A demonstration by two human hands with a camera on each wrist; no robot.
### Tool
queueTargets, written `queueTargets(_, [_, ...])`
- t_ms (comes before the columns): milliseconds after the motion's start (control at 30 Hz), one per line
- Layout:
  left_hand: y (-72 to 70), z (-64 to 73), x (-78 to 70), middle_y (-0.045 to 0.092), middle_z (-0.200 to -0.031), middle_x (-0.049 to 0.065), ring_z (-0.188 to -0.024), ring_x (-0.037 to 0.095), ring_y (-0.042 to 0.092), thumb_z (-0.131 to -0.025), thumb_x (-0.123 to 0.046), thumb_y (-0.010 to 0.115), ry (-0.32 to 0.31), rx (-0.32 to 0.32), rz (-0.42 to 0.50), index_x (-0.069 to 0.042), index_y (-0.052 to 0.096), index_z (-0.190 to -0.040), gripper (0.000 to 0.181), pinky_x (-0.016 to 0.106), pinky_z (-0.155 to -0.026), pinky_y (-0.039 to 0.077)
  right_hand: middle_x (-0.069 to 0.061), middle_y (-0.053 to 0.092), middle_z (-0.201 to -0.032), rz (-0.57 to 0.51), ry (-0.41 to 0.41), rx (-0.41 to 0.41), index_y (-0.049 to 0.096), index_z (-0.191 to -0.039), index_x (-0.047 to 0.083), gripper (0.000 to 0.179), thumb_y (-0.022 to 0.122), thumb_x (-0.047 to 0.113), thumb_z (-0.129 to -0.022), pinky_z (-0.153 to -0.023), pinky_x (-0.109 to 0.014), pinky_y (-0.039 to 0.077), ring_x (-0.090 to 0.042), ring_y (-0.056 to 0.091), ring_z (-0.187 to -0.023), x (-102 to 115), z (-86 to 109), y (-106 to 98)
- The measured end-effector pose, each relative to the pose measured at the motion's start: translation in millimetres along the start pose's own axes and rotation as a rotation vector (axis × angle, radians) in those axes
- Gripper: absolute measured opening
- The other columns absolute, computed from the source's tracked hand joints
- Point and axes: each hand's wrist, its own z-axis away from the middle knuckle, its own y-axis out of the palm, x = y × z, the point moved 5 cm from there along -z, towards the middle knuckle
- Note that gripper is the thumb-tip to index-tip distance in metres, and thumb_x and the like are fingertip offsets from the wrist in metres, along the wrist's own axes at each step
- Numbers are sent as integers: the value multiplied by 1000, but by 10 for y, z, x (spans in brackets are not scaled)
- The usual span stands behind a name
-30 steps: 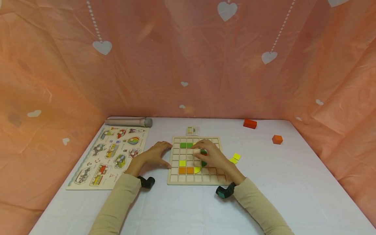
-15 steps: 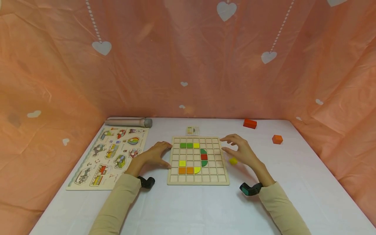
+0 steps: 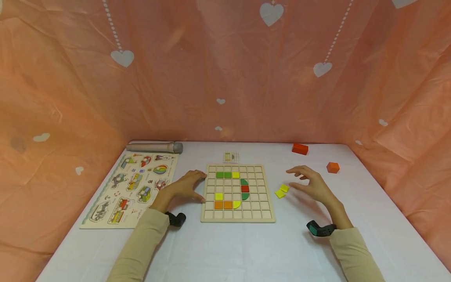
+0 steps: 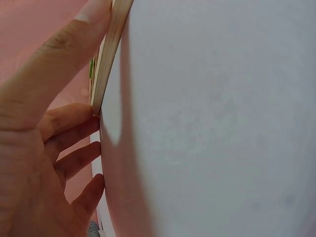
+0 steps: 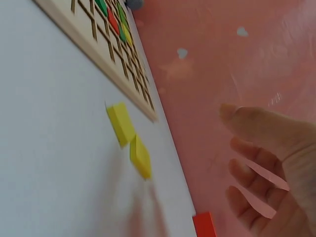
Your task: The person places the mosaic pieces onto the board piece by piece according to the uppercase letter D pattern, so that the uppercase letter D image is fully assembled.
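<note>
A wooden grid board (image 3: 237, 214) lies on the table with green, yellow, orange and red tiles in some cells. My left hand (image 3: 186, 185) is at the board's left side, its thumb and index fingertips at the edge; in the left wrist view the thumb (image 4: 64, 54) lies along the board's side. My right hand (image 3: 311, 185) hovers to the right of the board with fingers slightly bent and nothing between them. Just left of its fingertips lie two loose yellow square tiles (image 3: 280, 193), which also show in the right wrist view as yellow pieces (image 5: 121, 124) beside the board's edge.
A small pattern card (image 3: 230, 157) lies behind the board. To the left is a picture puzzle board (image 3: 132, 188), with a microphone (image 3: 154, 147) behind it. A red block (image 3: 300, 149) and an orange block (image 3: 332, 167) sit at the back right.
My right hand has drawn back from over the board to the right, past the two yellow squares. A yellow tile in the upper row and a red tile are now uncovered. The left hand stays put.
</note>
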Motion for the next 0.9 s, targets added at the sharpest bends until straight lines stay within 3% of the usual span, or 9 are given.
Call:
queueTargets(167, [-2,4,0,42,-137,20,-129,36,34,-65,-39,83,-6,-2,8,4,44,-132,88,48,-109,27,-8,59,-117,-32,34,55,62,-118,10,38,72,10,-81,-81,-36,51,-30,55,-97,-103,71,-21])
queueTargets(367, [-6,9,-3,42,-137,20,-128,36,35,-65,-39,83,-4,-6,4,4,44,-132,88,47,-109,28,-14,56,-122,-94,98,192,59,-121,5,42,71,9,-81,-86,-45,48,-32,51,-104,-199,128,74])
queueTargets(567, [-3,14,2,42,-137,20,-128,37,35,-65,-39,83,-8,-2,12,4,44,-132,89,48,-109,27,-18,48,-134,-105,120,288,56,-127,3,43,63,-1,-84,-101,-61,32,-38,34,-124,-316,168,242])
queueTargets(767, [16,0,25,42,-137,20,-128,36,35,-65,-40,83,2,-1,1,4,44,-132,89,48,-109,28,-16,54,-126,-72,85,295,61,-121,5,36,61,-2,-85,-100,-63,29,-38,36,-121,-329,147,316])
queueTargets(900, [9,1,14,43,-136,20,-127,36,36,-65,-40,83,3,-4,4,4,44,-132,89,48,-109,28,-13,58,-119,-56,112,264,65,-114,6,30,65,2,-84,-101,-61,30,-36,40,-118,-322,107,311])
